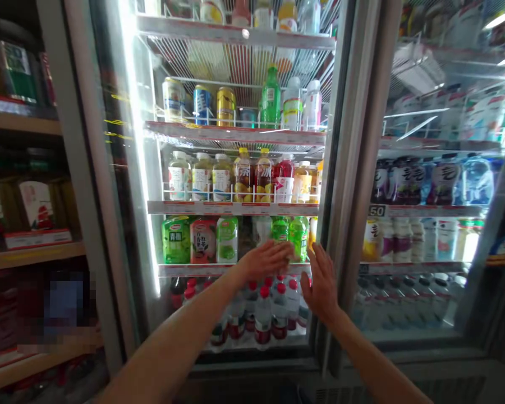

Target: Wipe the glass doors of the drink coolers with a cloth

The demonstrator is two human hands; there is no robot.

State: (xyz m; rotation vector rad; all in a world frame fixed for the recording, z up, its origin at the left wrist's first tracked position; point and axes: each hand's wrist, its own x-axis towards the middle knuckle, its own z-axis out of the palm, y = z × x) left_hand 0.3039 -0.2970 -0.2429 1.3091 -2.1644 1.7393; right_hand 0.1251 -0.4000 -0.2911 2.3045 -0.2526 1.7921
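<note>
My left hand (pixel 269 259) reaches across to the right with its fingers stretched out, in front of the fridge shelf with green bottles (pixel 280 229). Its fingertips are slightly blurred, and I see nothing held in it. My right hand (pixel 321 283) is raised beside the metal door frame (pixel 353 185), fingers apart and pointing up, also holding nothing. Behind and below the hands stand several clear bottles with red caps (pixel 264 314). Whether either hand touches anything is unclear.
Higher shelves hold cans (pixel 226 106), a green bottle (pixel 270 98) and yellow-capped tea bottles (pixel 264 174). To the right is another glass-fronted section with dark bottles (pixel 444 179). Wooden shelves (pixel 37 255) with jars and boxes line the left side.
</note>
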